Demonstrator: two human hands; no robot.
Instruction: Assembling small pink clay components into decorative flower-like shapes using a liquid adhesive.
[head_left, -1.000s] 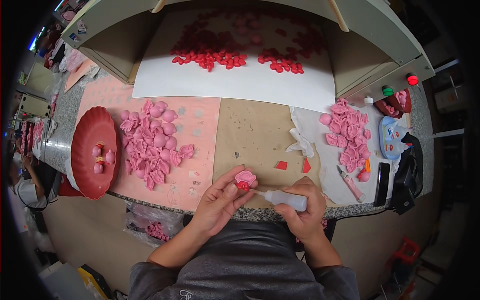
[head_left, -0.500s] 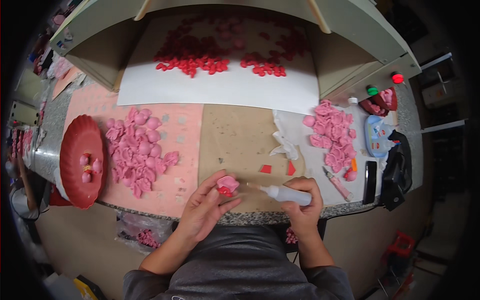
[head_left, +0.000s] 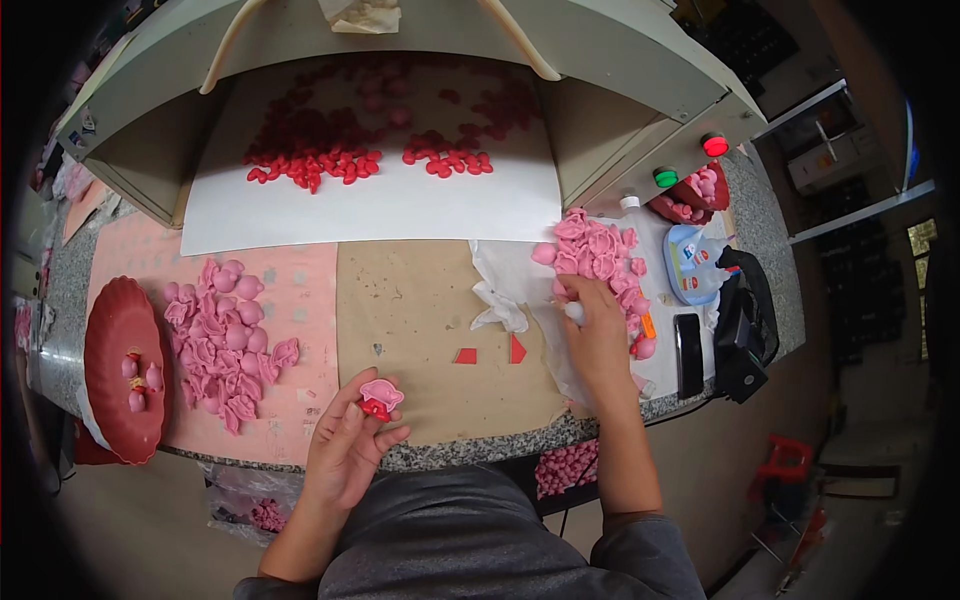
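Note:
Near the table's front edge, my left hand [head_left: 343,445] pinches a small piece with a pink ruffled top [head_left: 381,392] and a red part [head_left: 375,409] beneath it. Out to the right, my right hand [head_left: 600,335] is closed round a white squeeze bottle [head_left: 574,314], mostly hidden under the fingers. Its fingertips reach the edge of a pile of pink ruffled pieces [head_left: 598,250]; whether they also grip one of these I cannot tell. On the brown paper [head_left: 420,300] between my hands lie two small red flat pieces [head_left: 466,355].
A second pink pile [head_left: 225,350] and a red scalloped dish [head_left: 105,370] are on the left. Several glossy red pieces [head_left: 310,165] lie on white paper inside the box-shaped machine [head_left: 640,150]. Along the right side are a phone [head_left: 688,355], a blue tray [head_left: 690,265] and a black device [head_left: 742,350].
My right hand has carried the bottle away from the piece in my left hand, over to the pink pile on the right. The view has shifted; my left hand still holds its piece.

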